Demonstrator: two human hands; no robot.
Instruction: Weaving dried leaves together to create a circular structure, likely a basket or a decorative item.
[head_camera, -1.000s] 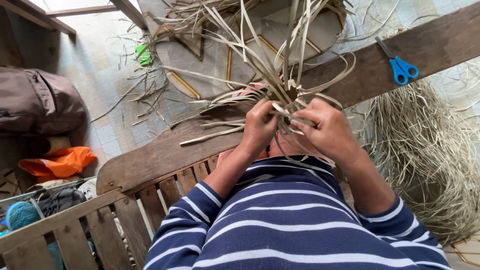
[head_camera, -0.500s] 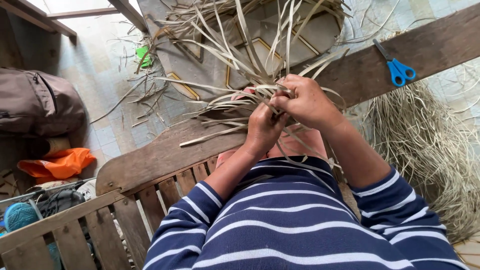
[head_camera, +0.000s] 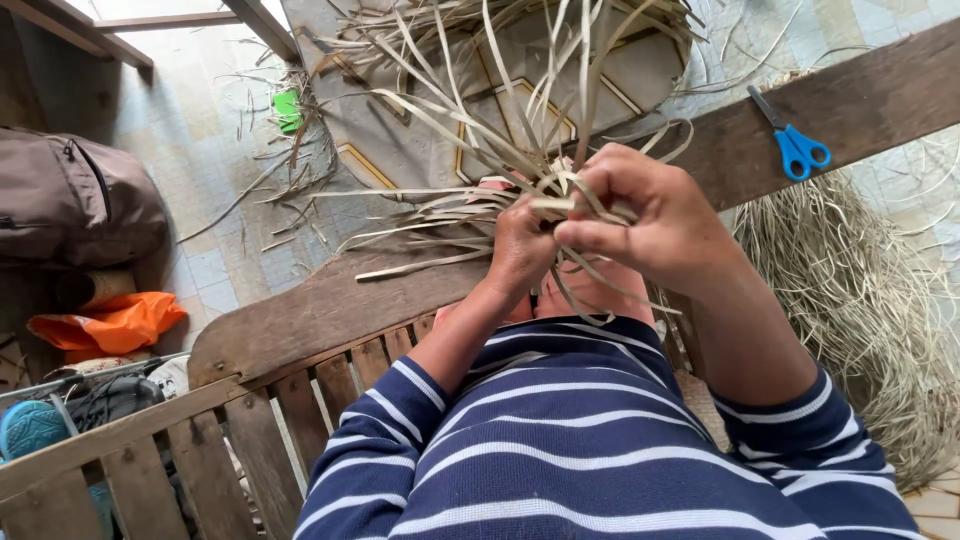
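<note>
At the far left of your view, a brown fabric bag (head_camera: 75, 200) and a crumpled orange plastic bag (head_camera: 112, 322) are lying on the tiled floor, well apart from your work. Nearer the middle, you are sitting against a weathered brown wooden bench (head_camera: 300, 330), and your left hand (head_camera: 522, 250) is closing around the base of the bundle of pale dried flat palm-leaf strips (head_camera: 480, 150), holding it in front of your chest. Your right hand (head_camera: 650, 215) is curling over the same spot, its fingers (head_camera: 590, 238) pinching and bending one strip across the others. Both grips are looking tight, with no gap showing.

Judging by what shows, the weaving is only getting started: a small knot of crossed strips is sitting between your hands, while most of each strip is fanning out loose and unwoven above them (how much is plaited under your palms I cannot tell). To the right, blue-handled scissors (head_camera: 795, 148) are resting on the dark wooden plank (head_camera: 880, 95), and a heap of uncut dried fibres (head_camera: 850, 300) is waiting beside you.
</note>
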